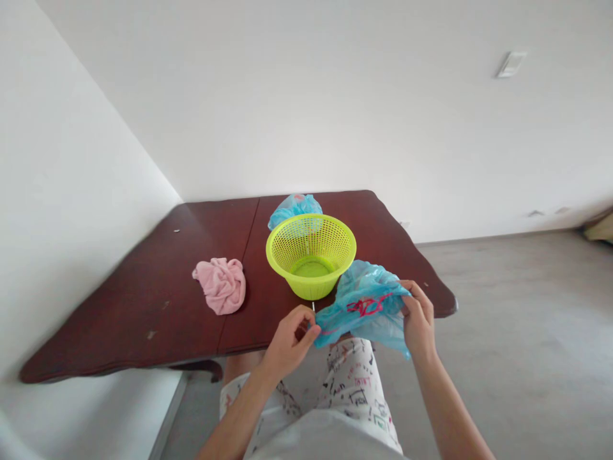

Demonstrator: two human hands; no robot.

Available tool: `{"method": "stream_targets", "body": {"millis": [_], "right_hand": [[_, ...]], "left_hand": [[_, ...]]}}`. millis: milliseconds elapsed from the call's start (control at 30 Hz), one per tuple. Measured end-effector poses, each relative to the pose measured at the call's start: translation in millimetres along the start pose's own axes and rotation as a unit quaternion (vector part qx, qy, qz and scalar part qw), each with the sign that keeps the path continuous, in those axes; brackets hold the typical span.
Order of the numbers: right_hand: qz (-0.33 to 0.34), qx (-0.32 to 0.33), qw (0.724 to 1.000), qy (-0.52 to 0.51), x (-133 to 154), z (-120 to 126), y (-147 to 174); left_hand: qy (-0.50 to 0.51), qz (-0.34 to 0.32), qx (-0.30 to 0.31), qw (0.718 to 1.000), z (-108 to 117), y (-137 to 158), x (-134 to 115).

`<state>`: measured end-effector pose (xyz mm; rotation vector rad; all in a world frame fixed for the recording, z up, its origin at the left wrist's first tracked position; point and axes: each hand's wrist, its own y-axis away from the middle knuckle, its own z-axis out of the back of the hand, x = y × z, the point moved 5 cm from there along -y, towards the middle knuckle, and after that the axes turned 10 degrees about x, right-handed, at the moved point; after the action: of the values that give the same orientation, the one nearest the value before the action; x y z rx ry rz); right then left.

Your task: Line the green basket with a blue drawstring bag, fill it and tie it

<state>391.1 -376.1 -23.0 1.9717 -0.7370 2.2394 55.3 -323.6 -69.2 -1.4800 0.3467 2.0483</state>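
Observation:
Stretched between both hands at the table's front edge is a thin blue plastic bag (349,313) with red print on it. My left hand (290,335) pinches its left corner between thumb and fingers. On the other side, my right hand (419,316) grips the bag's right edge. Just beyond the bag stands a yellow-green perforated plastic basket (311,291), upright, with nothing visible inside. Part of the bag lies against the basket's right side or close to it; I cannot tell if they touch.
A crumpled pink cloth (221,285) lies on the dark red wooden table (201,233), left of the basket. Behind the basket sits another blue plastic bag (293,206), partly hidden. White walls (306,96) border the table at the back and left.

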Motion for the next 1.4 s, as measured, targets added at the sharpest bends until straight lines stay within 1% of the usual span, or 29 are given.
{"method": "stream_targets", "body": {"millis": [33,100,167,233,300,400,500,567,633,700,767,833,900,967,1033,1100,1167,1233,1300,1333,1400], "right_hand": [[0.024,0.044,0.999,0.021,7.7,-8.1,-0.6],[0.057,0.138,0.986,0.071,20.4,-26.1,-0.9],[0.060,0.218,0.966,0.128,25.6,-41.1,-0.9],[0.049,0.258,0.948,0.178,22.2,-47.0,-3.1],[0.038,0.248,0.946,0.206,12.3,-40.9,-8.7],[0.033,0.194,0.950,0.241,-8.1,-17.7,-18.9],[0.048,0.190,0.930,0.311,-27.3,0.1,-24.2],[0.070,0.197,0.911,0.355,-35.6,4.8,-24.7],[0.092,0.206,0.895,0.384,-40.3,5.0,-24.2],[0.102,0.225,0.880,0.405,-42.4,2.2,-23.9],[0.104,0.240,0.870,0.418,-40.9,-1.5,-24.1],[0.104,0.241,0.865,0.427,-35.8,-7.1,-23.7],[0.105,0.227,0.865,0.435,-29.4,-16.3,-21.4],[0.108,0.209,0.866,0.442,-25.1,-29.7,-17.1],[0.114,0.190,0.871,0.440,-24.4,-44.2,-12.0],[0.120,0.168,0.884,0.420,-26.7,-54.5,-8.6],[0.119,0.138,0.907,0.379,-29.4,-56.5,-8.6],[0.110,0.109,0.934,0.321,-29.8,-50.6,-11.8],[0.101,0.102,0.956,0.254,-25.5,-40.7,-16.8],[0.098,0.112,0.964,0.221,-21.4,-35.8,-19.4],[0.086,0.165,0.969,0.161,-11.0,-27.7,-24.0]], "left_hand": [[-0.025,0.003,0.025,0.999,-4.7,-2.0,-1.7],[-0.045,0.033,0.036,0.998,-13.0,-8.8,0.7],[-0.040,0.065,0.036,0.996,-21.6,-18.0,8.2],[-0.052,0.059,0.026,0.997,-26.6,-26.8,13.9],[-0.086,0.031,0.008,0.996,-25.0,-31.1,16.7],[-0.142,0.001,-0.032,0.989,-11.4,-25.8,21.1],[-0.191,-0.015,-0.054,0.980,3.6,-12.5,28.9],[-0.227,-0.017,-0.046,0.973,7.9,-4.6,34.7],[-0.267,0.004,-0.035,0.963,8.4,0.8,39.9],[-0.298,0.049,-0.025,0.953,6.7,4.0,44.2],[-0.307,0.090,-0.012,0.947,3.4,5.5,47.1],[-0.290,0.102,0.006,0.952,-1.1,5.5,47.9],[-0.247,0.076,0.025,0.966,-6.4,4.6,45.3],[-0.188,0.026,0.046,0.981,-11.8,3.7,38.2],[-0.133,-0.011,0.051,0.990,-14.6,3.9,28.4],[-0.100,-0.021,0.031,0.994,-13.3,4.9,18.2],[-0.086,-0.032,-0.002,0.996,-8.5,6.3,7.3],[-0.091,-0.059,-0.018,0.994,-3.3,7.0,-2.6],[-0.131,-0.075,-0.028,0.988,2.8,6.6,-8.1],[-0.167,-0.071,-0.034,0.983,6.0,6.0,-8.7],[-0.245,-0.046,-0.042,0.968,12.0,4.3,-6.6]]}}
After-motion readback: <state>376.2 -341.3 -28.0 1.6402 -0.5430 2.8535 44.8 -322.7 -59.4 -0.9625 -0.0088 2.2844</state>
